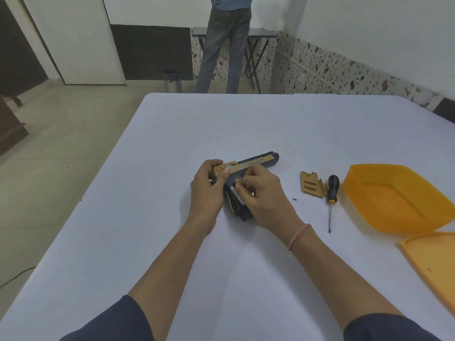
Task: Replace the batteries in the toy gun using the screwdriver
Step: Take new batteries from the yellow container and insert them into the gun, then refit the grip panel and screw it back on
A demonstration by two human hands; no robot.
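A black and tan toy gun (256, 163) lies on its side in the middle of the white table (172, 134), barrel pointing right. My left hand (209, 190) grips its rear end, thumb on the tan slide. My right hand (261, 193) has its fingers curled over the open grip, pinching at a silvery battery (236, 195) in the compartment. The tan battery cover (312, 184) lies loose to the right, beside a black-and-yellow screwdriver (332, 193) with its tip towards me. A tiny screw (294, 199) rests on the cloth between gun and cover.
An orange plastic box (394, 198) stands at the right edge, its lid (438, 259) lying nearer me. A person (224, 45) stands beyond the table by a small folding table (261, 33). A metal bin (172, 81) is on the floor.
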